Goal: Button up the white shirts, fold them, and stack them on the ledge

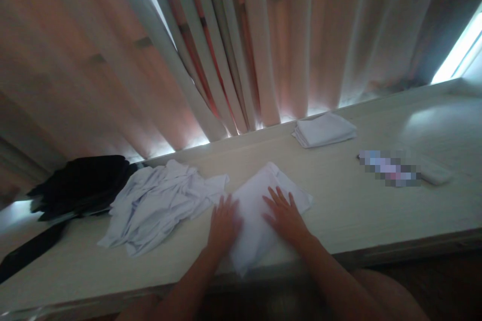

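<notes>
Left hand: my left hand (224, 223) lay flat and spread, palm down, on the left edge of the white, partly folded cloth garment (259, 210); it gripped nothing, fingers released.
Right hand: my right hand (284, 215) was also flat and unclenched, pressing the garment's right half, fingers pointing toward the curtain.
Garment: it sat on the long pale wooden counter (357, 210), near the front edge, with its lower corner hanging slightly over that edge between my forearms.
Left of it: a crumpled light-blue shirt-like heap of cloth (158, 203) lay just beside the garment, possibly touching it under my left hand; the blur kept me from telling.
Far left: a dark black bundle of clothing (83, 183) rested at the counter's end, with a black strap-like strip (30, 251) trailing toward the front.
Back of counter: a neat white folded stack of cloth (324, 130) sat well apart, close to the pleated peach curtain (241, 40).
</notes>
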Action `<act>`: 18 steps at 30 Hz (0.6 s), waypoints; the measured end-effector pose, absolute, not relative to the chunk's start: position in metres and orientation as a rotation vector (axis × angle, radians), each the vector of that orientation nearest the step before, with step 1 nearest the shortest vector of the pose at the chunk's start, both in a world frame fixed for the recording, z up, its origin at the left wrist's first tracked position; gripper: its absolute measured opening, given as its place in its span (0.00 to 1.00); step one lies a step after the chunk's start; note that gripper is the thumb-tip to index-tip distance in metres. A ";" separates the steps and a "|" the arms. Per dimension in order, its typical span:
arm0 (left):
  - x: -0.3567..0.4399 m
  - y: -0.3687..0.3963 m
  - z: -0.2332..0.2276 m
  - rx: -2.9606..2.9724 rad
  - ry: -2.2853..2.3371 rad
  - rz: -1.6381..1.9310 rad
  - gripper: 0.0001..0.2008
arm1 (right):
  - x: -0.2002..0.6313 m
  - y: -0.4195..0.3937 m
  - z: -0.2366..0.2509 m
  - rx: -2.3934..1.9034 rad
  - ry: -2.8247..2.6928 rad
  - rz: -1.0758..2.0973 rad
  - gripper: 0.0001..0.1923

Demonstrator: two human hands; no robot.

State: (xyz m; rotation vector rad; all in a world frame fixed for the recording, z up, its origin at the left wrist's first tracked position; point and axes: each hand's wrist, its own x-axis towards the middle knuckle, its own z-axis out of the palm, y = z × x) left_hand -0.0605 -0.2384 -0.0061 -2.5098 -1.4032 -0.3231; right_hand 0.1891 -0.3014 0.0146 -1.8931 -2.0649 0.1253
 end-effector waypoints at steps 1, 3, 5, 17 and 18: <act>-0.058 -0.234 -0.008 -2.503 -1.425 -0.273 0.28 | 0.187 -0.302 0.011 -1.877 -2.097 0.159 0.31; -0.058 -0.233 -0.017 -2.490 -1.440 -0.207 0.32 | 0.183 -0.305 0.002 -1.895 -2.136 0.214 0.34; -0.062 -0.239 -0.029 -2.473 -1.454 -0.175 0.33 | 0.181 -0.309 -0.005 -1.939 -2.157 0.242 0.35; -0.080 -0.288 -0.038 -2.472 -1.361 -0.209 0.35 | 0.173 -0.292 0.030 -1.846 -2.034 0.175 0.25; -0.082 -0.295 -0.036 -2.488 -1.341 -0.203 0.35 | 0.169 -0.289 0.030 -1.796 -2.059 0.165 0.26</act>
